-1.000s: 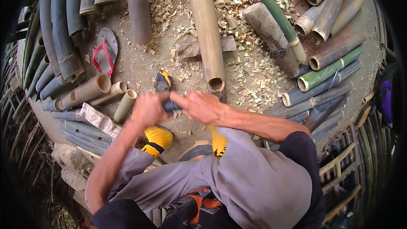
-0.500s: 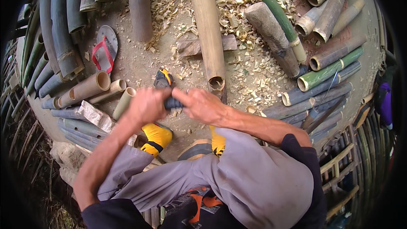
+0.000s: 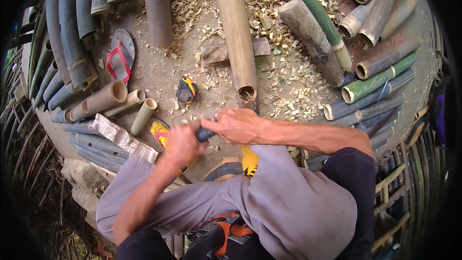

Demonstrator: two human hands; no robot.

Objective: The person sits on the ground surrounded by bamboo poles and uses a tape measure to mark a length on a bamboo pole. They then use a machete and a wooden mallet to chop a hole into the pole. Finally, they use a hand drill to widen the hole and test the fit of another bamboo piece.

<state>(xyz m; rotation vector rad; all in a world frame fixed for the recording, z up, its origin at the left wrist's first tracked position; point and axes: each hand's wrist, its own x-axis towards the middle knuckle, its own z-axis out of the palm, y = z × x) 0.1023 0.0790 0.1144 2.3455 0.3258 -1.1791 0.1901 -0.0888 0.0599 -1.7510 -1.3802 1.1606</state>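
Slippage of the short, dark blue-grey cylindrical piece (image 3: pixel 205 135) is being risked, should either grip be loosened by an uneven pull. The piece is being gripped between the curled left hand (image 3: pixel 184 144) and the curled right hand (image 3: pixel 237 125), a black-and-yellow tape measure (image 3: pixel 186 90) being left at eleven o'clock. Both ends are being hidden by fingers; left-hand detail is being blurred

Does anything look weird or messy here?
Yes: a grey flip-flop with a red strap lies alone on the ground, with no foot in it. Pale chips are also scattered around the long bamboo pole, which looks messy. Nothing looks clearly broken.
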